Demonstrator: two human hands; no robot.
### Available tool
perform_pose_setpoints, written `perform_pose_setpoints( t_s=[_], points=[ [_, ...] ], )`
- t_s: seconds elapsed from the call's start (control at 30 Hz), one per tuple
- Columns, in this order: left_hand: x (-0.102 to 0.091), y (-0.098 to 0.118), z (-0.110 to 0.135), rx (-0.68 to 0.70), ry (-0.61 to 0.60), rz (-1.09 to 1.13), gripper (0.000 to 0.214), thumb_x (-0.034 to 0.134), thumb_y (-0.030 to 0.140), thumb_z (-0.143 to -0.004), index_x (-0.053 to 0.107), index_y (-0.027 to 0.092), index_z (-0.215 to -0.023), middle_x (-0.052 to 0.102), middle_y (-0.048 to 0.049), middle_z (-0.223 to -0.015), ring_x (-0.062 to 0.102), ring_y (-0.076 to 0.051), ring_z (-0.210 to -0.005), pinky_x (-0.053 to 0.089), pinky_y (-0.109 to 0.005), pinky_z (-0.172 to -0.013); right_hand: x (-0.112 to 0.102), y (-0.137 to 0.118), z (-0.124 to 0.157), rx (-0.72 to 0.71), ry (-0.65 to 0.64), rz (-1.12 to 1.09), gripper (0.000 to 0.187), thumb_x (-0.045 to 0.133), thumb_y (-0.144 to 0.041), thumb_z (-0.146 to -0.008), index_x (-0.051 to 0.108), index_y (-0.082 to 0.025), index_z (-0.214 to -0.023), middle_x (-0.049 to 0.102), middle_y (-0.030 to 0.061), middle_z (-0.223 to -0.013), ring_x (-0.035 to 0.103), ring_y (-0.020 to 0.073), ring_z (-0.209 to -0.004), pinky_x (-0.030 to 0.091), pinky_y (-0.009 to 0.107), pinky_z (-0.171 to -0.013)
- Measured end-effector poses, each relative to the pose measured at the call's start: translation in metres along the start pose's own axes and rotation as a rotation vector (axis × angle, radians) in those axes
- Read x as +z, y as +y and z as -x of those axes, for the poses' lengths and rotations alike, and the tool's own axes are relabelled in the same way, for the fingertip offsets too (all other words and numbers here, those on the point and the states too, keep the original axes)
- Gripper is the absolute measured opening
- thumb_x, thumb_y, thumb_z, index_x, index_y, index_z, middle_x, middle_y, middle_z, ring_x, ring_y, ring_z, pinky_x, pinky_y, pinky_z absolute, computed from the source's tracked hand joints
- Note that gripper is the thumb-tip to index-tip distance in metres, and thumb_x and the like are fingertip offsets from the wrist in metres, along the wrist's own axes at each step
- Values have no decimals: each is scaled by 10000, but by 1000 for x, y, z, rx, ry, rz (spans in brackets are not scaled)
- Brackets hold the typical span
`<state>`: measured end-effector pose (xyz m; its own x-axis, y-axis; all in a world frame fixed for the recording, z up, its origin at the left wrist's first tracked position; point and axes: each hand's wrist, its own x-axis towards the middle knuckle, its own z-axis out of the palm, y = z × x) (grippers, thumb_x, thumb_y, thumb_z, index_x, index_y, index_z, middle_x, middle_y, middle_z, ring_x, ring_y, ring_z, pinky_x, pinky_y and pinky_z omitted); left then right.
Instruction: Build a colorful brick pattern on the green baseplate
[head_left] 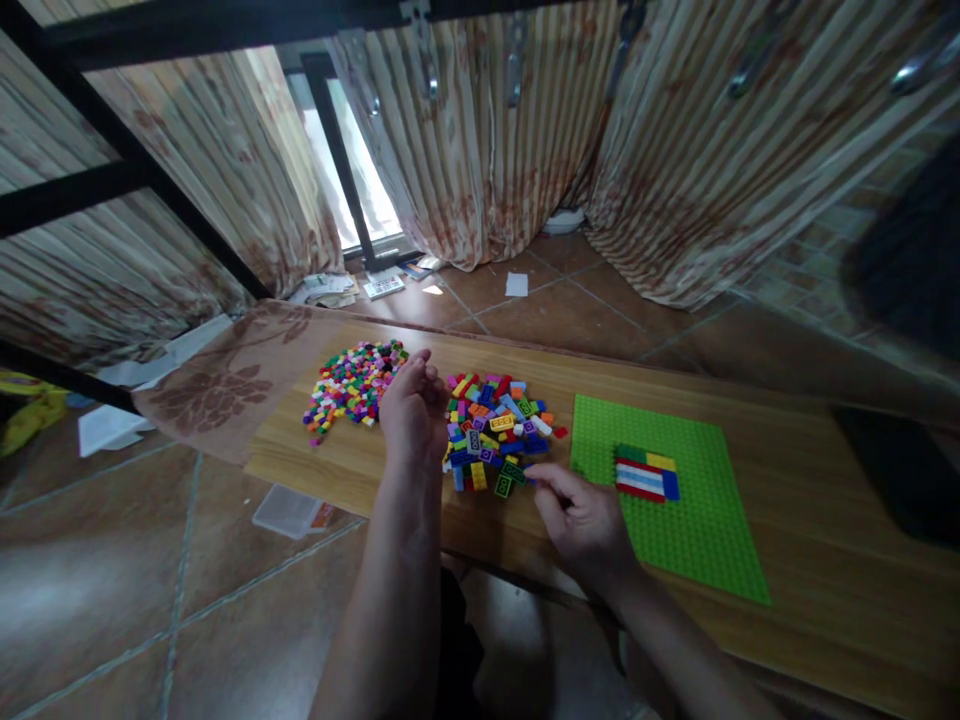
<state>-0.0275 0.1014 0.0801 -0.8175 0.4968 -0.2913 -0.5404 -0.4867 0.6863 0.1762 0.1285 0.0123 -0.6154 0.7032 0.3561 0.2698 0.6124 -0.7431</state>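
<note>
My left hand [415,412] is raised between two heaps of toy bricks, its fingers curled inward; whatever lies inside them is hidden. At the near right edge of the larger-brick heap [484,420], my right hand [589,520] has thumb and forefinger closed in a pinch. A dark green brick [514,472] and a bit of blue show right by those fingertips, but I cannot tell what is gripped. Another green brick [503,486] lies close by. On the light green baseplate [690,550] sits a flat block of joined bricks [641,478] in green, yellow, red, white, light blue and blue.
A heap of smaller bricks [352,380] lies left on the wooden board [810,590]. A dark flat object [900,475] rests at the far right. Below the board's left side, a clear plastic box [286,510] is on the tiled floor. Curtains [487,150] hang behind.
</note>
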Motion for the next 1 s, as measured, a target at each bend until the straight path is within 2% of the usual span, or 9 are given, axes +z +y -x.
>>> perform_pose_setpoints(
  t_s=[0.2,0.3,0.37,0.47,0.67,0.8,1.0],
  points=[
    [-4,5,-1,-15,-26,10,131,669,129,-733,644,131,-862,507,83,-564,473,-17,-461,380,-147,-494,3,10,-9,44,82,50,269,450,-267,-943,688,-191,-1041,683,8,-647,634,154,-544,490,273,-557],
    [-4,8,0,-21,-13,24,144,669,129,-743,652,137,-886,509,86,-562,467,-15,-451,390,-147,-495,0,17,-17,22,141,114,285,424,-238,-946,664,-199,-1095,731,60,-845,685,197,-764,531,329,-723],
    [-3,10,0,-28,0,33,141,674,134,-750,650,137,-889,508,89,-559,458,-11,-441,388,-144,-489,-1,21,-22,-11,152,169,285,425,-219,-940,659,-203,-1103,727,86,-970,668,228,-910,519,378,-824],
    [-3,13,-1,-31,14,40,122,675,138,-757,642,136,-874,507,88,-555,461,-12,-444,387,-141,-484,1,25,-28,-37,132,240,290,451,-222,-932,646,-209,-1146,699,101,-1081,617,264,-1019,487,431,-896],
    [-6,15,-2,-18,-20,37,103,701,166,-748,612,141,-795,499,86,-553,473,-14,-457,394,-137,-490,9,28,-44,-62,42,312,286,463,-254,-947,664,-217,-1147,663,100,-1141,558,278,-1048,459,451,-923],
    [-6,16,-3,-31,-5,57,91,675,148,-763,631,135,-841,516,81,-556,475,-19,-455,399,-145,-484,16,26,-58,-48,14,354,292,451,-260,-960,679,-203,-1133,652,107,-1117,543,278,-1039,457,439,-906],
    [-8,18,-5,-41,-2,25,128,675,138,-735,647,139,-861,527,76,-579,486,-26,-466,417,-157,-503,28,23,-74,-58,2,391,246,550,-276,-908,697,-240,-1101,644,98,-1066,529,287,-992,450,457,-883]
  ],
)
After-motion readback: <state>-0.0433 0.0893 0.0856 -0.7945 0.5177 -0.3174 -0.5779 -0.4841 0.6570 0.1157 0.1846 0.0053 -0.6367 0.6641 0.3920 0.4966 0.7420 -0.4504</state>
